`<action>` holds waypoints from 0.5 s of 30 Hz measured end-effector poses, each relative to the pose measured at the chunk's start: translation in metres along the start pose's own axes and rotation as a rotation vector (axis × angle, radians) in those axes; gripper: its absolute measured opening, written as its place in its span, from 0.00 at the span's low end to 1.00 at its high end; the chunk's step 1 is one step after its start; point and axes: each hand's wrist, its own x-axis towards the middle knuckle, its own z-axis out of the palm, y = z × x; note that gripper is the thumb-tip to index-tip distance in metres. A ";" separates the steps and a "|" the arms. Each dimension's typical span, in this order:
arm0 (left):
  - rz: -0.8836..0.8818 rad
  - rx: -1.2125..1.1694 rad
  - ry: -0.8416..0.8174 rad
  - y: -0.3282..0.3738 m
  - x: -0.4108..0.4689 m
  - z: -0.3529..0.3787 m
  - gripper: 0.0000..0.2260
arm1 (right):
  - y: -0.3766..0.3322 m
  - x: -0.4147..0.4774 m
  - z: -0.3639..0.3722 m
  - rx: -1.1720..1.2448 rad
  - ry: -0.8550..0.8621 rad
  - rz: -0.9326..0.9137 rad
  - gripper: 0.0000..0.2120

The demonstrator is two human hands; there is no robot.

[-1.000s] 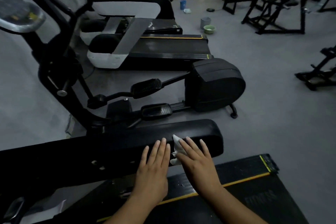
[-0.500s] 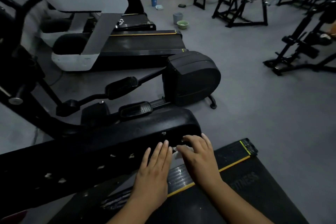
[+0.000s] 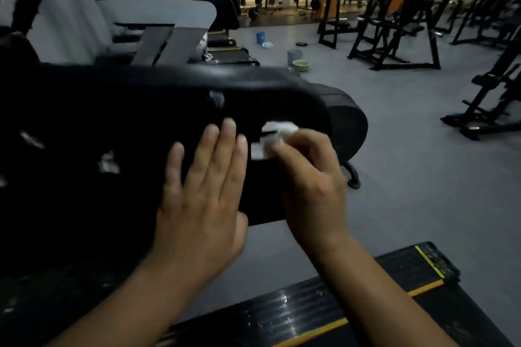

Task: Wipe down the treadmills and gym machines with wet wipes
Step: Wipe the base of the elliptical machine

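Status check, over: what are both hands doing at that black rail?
Left hand flat on the black rail. Right hand pinches white wipe against the rail's end. Nothing blocking the hands.

Dim, motion blur, lit far bkgd.
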 end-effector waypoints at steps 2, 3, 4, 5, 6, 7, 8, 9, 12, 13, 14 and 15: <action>0.000 0.038 0.093 0.001 0.000 0.007 0.39 | 0.005 -0.018 0.011 -0.036 0.025 -0.058 0.12; -0.015 0.037 0.124 0.004 0.000 0.008 0.40 | 0.008 -0.023 0.014 -0.063 0.027 -0.088 0.15; -0.035 0.036 0.148 0.007 -0.001 0.010 0.40 | 0.010 -0.025 0.015 -0.075 0.025 -0.116 0.17; -0.053 0.047 0.166 0.011 -0.002 0.013 0.41 | 0.013 -0.024 0.015 -0.067 0.018 -0.142 0.18; -0.060 0.074 0.180 0.014 -0.002 0.017 0.41 | 0.016 -0.021 0.014 -0.049 0.007 -0.160 0.19; -0.057 0.113 0.191 0.016 -0.002 0.023 0.41 | 0.019 -0.016 0.015 -0.032 -0.002 -0.165 0.20; -0.054 0.148 0.201 0.017 -0.002 0.029 0.42 | 0.022 -0.013 0.015 -0.023 -0.008 -0.161 0.22; -0.053 0.169 0.209 0.017 0.000 0.033 0.42 | 0.025 -0.011 0.017 -0.029 -0.015 -0.161 0.23; -0.045 0.176 0.228 0.015 0.004 0.037 0.41 | 0.038 -0.038 0.022 -0.153 -0.094 -0.253 0.26; -0.042 0.174 0.237 0.014 0.004 0.038 0.41 | 0.047 -0.054 0.021 -0.192 -0.134 -0.289 0.26; -0.042 0.173 0.245 0.014 0.003 0.038 0.41 | 0.058 -0.067 0.017 -0.222 -0.168 -0.307 0.26; -0.046 0.177 0.252 0.014 0.003 0.038 0.41 | 0.068 -0.073 0.013 -0.244 -0.178 -0.311 0.26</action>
